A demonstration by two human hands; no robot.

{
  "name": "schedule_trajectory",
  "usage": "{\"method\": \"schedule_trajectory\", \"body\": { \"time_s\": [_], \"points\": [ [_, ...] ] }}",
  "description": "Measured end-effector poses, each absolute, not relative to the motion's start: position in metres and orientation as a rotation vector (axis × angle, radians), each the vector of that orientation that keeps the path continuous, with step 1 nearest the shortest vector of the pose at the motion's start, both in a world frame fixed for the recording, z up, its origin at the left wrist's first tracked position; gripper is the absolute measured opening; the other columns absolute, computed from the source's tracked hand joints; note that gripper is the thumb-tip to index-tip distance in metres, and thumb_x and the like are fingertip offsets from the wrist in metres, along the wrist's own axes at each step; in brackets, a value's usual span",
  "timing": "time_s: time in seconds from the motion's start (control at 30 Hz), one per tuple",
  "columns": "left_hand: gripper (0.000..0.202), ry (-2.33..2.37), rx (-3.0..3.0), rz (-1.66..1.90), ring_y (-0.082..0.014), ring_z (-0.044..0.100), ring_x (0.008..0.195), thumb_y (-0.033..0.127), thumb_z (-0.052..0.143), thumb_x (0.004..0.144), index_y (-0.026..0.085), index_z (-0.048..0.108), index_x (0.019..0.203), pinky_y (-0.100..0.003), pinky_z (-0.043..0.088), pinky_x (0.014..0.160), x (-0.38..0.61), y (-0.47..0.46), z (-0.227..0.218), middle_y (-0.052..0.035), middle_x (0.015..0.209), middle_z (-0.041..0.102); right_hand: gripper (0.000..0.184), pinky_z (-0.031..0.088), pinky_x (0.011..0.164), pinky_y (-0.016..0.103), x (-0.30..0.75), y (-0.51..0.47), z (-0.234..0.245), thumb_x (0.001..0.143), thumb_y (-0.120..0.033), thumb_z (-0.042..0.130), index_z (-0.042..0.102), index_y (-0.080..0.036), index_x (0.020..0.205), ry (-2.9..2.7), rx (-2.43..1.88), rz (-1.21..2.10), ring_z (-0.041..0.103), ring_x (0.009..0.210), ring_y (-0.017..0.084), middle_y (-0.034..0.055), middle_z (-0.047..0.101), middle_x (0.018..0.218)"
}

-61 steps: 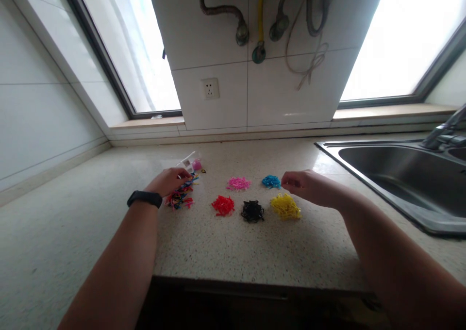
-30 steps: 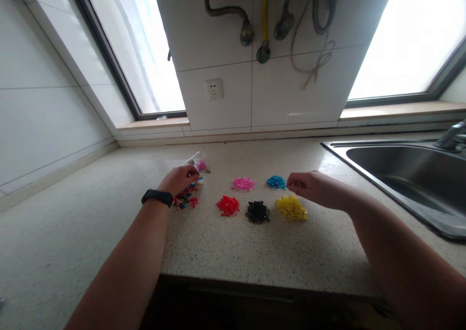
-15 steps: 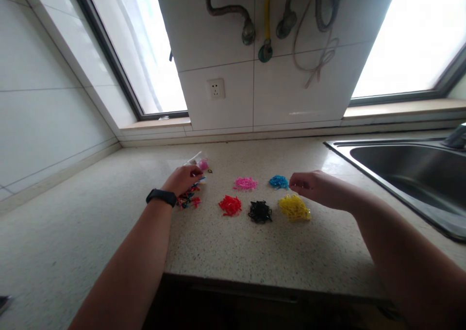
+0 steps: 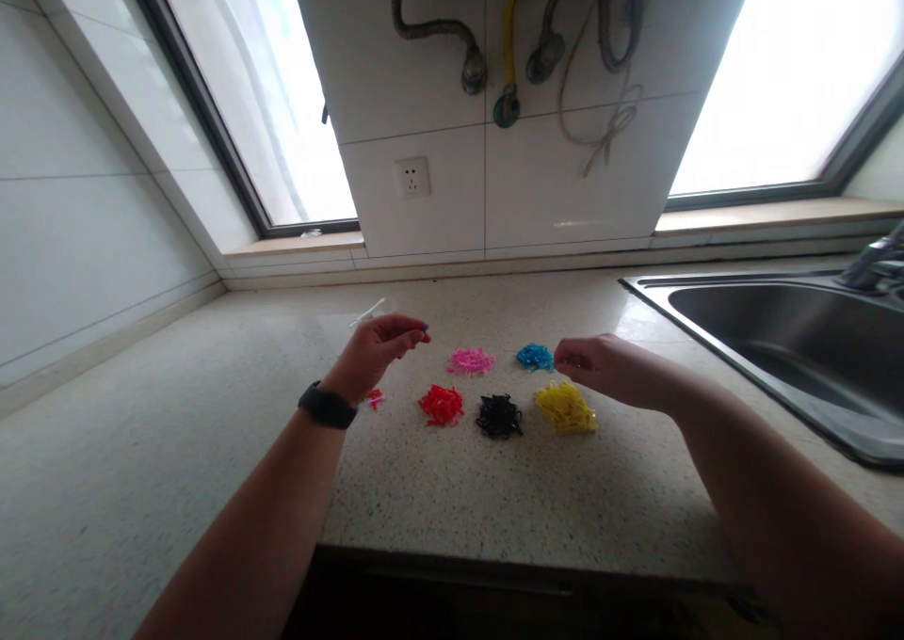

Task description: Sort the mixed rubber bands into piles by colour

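My left hand (image 4: 378, 350), with a black band at the wrist, is raised above the counter with fingertips pinched on a tiny blue piece. It hides most of a mixed-colour heap, of which a red bit (image 4: 374, 398) shows below the wrist. Sorted small heaps lie ahead: pink (image 4: 470, 361), blue (image 4: 535, 357), red (image 4: 441, 404), black (image 4: 498, 415), yellow (image 4: 565, 408). My right hand (image 4: 600, 367) hovers curled just right of the blue heap and above the yellow one; what its fingers hold is hidden.
A speckled countertop (image 4: 494, 489) runs to a steel sink (image 4: 783, 339) at the right with a tap (image 4: 872, 259). A clear plastic bag edge (image 4: 368, 312) lies behind my left hand. The tiled wall holds a socket (image 4: 412, 177) and hoses (image 4: 508, 47).
My left hand lifted off the mixed heap and moved right and up, pinching a small blue piece. My right hand stayed by the blue heap.
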State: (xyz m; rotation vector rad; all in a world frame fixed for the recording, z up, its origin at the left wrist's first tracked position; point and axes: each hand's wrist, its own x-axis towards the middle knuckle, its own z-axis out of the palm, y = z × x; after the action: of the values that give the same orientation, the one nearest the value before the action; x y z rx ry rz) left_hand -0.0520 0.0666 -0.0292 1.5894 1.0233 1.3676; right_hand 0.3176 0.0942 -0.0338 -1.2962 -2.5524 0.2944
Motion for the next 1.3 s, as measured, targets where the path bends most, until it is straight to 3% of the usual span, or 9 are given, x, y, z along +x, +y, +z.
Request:
{"method": "schedule_trajectory", "body": {
  "time_s": [0.33,0.93,1.07,1.2,1.3],
  "points": [
    [0.015,0.601,1.172,1.498,-0.0055,0.057,0.062,0.024,0.083,0.075,0.019,0.078,0.087,-0.017,0.044,0.054,-0.029,0.052,-0.02,-0.0032,0.081,0.073,0.021,0.035,0.056,0.028,0.317,0.094,-0.033,0.092,-0.036,0.053,0.067,-0.021,0.089,-2.551,-1.312,0.288,0.051,0.057,0.014,0.0009,0.063,0.067],
    [0.02,0.668,1.273,1.423,-0.0054,0.052,0.055,0.033,0.083,0.075,0.02,0.079,0.09,-0.017,0.042,0.048,-0.013,0.046,-0.026,-0.0048,0.079,0.073,0.02,0.034,0.056,0.027,0.316,0.093,-0.033,0.091,-0.035,0.054,0.067,-0.021,0.086,-2.488,-1.265,0.344,0.048,0.057,0.013,-0.0003,0.06,0.065],
    [0.022,0.808,1.433,1.289,-0.0061,0.053,0.057,0.033,0.08,0.078,0.02,0.079,0.096,-0.018,0.042,0.051,-0.007,0.052,-0.035,-0.0054,0.082,0.076,0.026,0.035,0.057,0.026,0.317,0.097,-0.035,0.093,-0.04,0.051,0.067,-0.019,0.089,-2.32,-1.206,0.335,0.046,0.058,0.012,-0.0008,0.056,0.064],
    [0.023,0.937,1.811,1.024,-0.0137,0.066,0.075,0.033,0.072,0.085,0.019,0.078,0.103,-0.023,0.05,0.064,0.011,0.061,-0.03,-0.0085,0.094,0.078,0.027,0.035,0.057,0.027,0.32,0.105,-0.04,0.092,-0.04,0.053,0.067,-0.018,0.088,-2.215,-1.207,0.321,0.047,0.059,0.013,0.0003,0.057,0.066],
    [0.024,0.94,2.134,0.843,-0.0173,0.068,0.078,0.033,0.068,0.087,0.019,0.078,0.104,-0.027,0.05,0.067,0.032,0.072,-0.021,-0.0082,0.09,0.078,0.027,0.035,0.057,0.027,0.322,0.111,-0.046,0.092,-0.041,0.054,0.068,-0.018,0.088,-2.182,-1.212,0.341,0.047,0.059,0.013,0.0005,0.058,0.066]
  ]
}}
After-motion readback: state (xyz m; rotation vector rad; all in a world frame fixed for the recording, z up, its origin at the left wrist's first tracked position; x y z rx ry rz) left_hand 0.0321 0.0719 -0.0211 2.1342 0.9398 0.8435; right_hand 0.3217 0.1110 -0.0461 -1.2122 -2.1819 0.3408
